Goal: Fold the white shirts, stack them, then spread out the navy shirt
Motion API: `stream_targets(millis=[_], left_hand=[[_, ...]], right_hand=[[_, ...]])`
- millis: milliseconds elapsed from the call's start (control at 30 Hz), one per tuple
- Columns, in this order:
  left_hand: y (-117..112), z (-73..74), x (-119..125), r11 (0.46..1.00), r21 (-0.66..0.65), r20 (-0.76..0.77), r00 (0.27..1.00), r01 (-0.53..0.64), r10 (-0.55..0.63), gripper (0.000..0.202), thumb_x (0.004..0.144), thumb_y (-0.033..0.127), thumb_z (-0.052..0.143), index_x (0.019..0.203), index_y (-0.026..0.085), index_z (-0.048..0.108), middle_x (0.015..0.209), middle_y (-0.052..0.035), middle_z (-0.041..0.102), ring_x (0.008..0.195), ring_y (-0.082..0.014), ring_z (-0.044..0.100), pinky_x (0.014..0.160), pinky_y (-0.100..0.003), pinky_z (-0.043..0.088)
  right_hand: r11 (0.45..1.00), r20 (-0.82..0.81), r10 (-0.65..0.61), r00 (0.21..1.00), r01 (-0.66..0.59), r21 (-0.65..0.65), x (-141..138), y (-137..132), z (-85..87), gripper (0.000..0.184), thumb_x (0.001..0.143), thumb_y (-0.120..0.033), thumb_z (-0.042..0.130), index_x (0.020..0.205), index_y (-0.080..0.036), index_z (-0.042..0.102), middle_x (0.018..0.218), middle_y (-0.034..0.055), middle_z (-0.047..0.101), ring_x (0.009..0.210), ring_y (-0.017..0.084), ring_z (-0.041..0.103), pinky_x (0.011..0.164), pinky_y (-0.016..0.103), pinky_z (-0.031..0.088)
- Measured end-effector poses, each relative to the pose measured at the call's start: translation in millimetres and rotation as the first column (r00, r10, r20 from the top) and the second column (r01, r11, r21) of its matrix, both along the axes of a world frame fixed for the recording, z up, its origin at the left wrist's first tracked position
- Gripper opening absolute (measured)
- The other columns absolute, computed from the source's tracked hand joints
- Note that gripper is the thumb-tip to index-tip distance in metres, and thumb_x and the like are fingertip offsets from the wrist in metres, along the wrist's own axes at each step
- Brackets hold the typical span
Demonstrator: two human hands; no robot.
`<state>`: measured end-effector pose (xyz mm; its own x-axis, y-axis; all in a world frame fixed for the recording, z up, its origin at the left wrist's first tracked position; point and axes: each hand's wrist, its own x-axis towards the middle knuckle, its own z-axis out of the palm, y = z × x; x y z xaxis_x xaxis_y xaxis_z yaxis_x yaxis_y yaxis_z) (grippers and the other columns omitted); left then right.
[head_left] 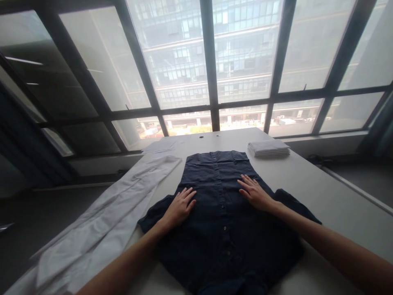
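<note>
A dark navy button-up shirt (pixel 211 180) lies spread on the white table, its row of buttons running down the middle. Its near end, toward me, is rumpled, and a sleeve sticks out on each side. My left hand (pixel 180 206) rests flat on the left part of the shirt with the fingers apart. On the right part, my right hand (pixel 254 192) also lies flat, fingers spread. Neither hand grips the cloth.
Along the left side of the table (pixel 322 192) lie long white garments (pixel 116 209), loosely layered. A folded stack of white cloth (pixel 268 148) sits at the far right. Flat white sheets (pixel 161 145) lie at the far left. Large windows (pixel 242 53) rise behind the table.
</note>
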<state>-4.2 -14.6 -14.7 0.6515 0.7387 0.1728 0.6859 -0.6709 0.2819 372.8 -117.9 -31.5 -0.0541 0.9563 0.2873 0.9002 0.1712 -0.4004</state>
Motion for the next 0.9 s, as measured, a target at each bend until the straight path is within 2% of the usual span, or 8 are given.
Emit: stream_targets(millis=[367,467,533,600,633,700,767,900], left_hand=[[-1.2,1.0,-6.9,0.994,-0.107,-0.009,1.0,0.016,-0.017,0.061,0.1,0.055,0.05,0.153,0.026,0.047,0.165,-0.0104,0.031,0.155,-0.0363,0.019,0.123,-0.06,0.012],[-9.6,12.8,0.1,0.984,-0.175,0.129,0.991,0.044,-0.022,0.065,0.095,0.056,0.058,0.151,0.024,0.052,0.165,-0.0112,0.031,0.155,-0.037,0.017,0.124,-0.059,0.007],[-22.7,21.3,9.4,0.954,-0.271,0.326,0.945,0.132,-0.038,0.062,0.095,0.054,0.06,0.149,0.024,0.054,0.164,-0.0102,0.035,0.155,-0.0343,0.02,0.126,-0.054,0.008],[-39.4,26.8,20.8,0.827,-0.476,0.531,0.847,0.3,-0.002,0.056,0.099,0.051,0.056,0.147,0.025,0.055,0.16,-0.0101,0.042,0.151,-0.0318,0.032,0.125,-0.05,0.018],[-47.4,27.8,26.1,0.694,-0.595,0.6,0.798,0.406,0.047,0.053,0.1,0.051,0.054,0.147,0.025,0.056,0.158,-0.011,0.045,0.148,-0.0313,0.038,0.124,-0.05,0.024],[-59.5,26.7,33.8,0.362,-0.733,0.659,0.732,0.575,0.172,0.051,0.102,0.049,0.051,0.144,0.021,0.058,0.154,-0.0144,0.05,0.143,-0.0309,0.046,0.121,-0.051,0.03],[-63.4,23.7,35.9,0.131,-0.751,0.653,0.697,0.647,0.297,0.05,0.102,0.046,0.053,0.144,0.018,0.058,0.154,-0.0169,0.049,0.141,-0.0308,0.048,0.121,-0.05,0.03],[-49.5,21.3,25.8,0.031,-0.769,0.554,0.642,0.638,0.531,0.051,0.102,0.045,0.054,0.143,0.015,0.056,0.153,-0.018,0.05,0.138,-0.0312,0.052,0.121,-0.046,0.031]], right_hand=[[0.992,-0.387,-0.096,0.917,0.122,0.044,62.9,4.1,-7.3,0.059,0.095,-0.062,0.052,0.134,-0.021,0.066,0.158,0.0139,0.045,0.152,0.035,0.029,0.125,0.06,0.016],[0.976,-0.721,-0.043,0.691,0.182,0.117,43.6,-5.0,16.7,0.056,0.092,-0.068,0.055,0.12,-0.024,0.073,0.149,0.0108,0.056,0.148,0.032,0.038,0.126,0.054,0.019],[0.988,-0.93,0.029,0.365,0.128,0.082,16.8,-15.2,32.4,0.059,0.094,-0.071,0.048,0.118,-0.024,0.074,0.143,0.0095,0.062,0.144,0.03,0.044,0.124,0.053,0.027],[0.988,-0.998,0.067,0.014,-0.137,0.064,-17.8,-26.3,41.6,0.064,0.096,-0.073,0.039,0.125,-0.025,0.07,0.144,0.0085,0.061,0.143,0.03,0.045,0.122,0.053,0.029],[0.961,-0.994,0.033,-0.105,-0.269,0.061,-35.3,-31.2,42.8,0.066,0.098,-0.072,0.035,0.129,-0.024,0.068,0.146,0.0089,0.06,0.144,0.029,0.045,0.122,0.052,0.03],[0.874,-0.965,-0.13,-0.229,-0.485,-0.003,-63.2,-37.4,39.4,0.069,0.1,-0.07,0.029,0.133,-0.021,0.065,0.147,0.0124,0.058,0.142,0.028,0.047,0.121,0.051,0.03],[0.805,-0.915,-0.307,-0.261,-0.585,-0.103,-73.0,-37.7,32.4,0.068,0.103,-0.065,0.028,0.136,-0.016,0.061,0.146,0.016,0.059,0.139,0.027,0.051,0.121,0.048,0.032],[0.773,-0.828,-0.476,-0.295,-0.589,-0.235,-32.8,-24.4,23.9,0.067,0.104,-0.06,0.03,0.147,-0.011,0.046,0.144,0.0234,0.057,0.131,0.029,0.059,0.112,0.05,0.044]])
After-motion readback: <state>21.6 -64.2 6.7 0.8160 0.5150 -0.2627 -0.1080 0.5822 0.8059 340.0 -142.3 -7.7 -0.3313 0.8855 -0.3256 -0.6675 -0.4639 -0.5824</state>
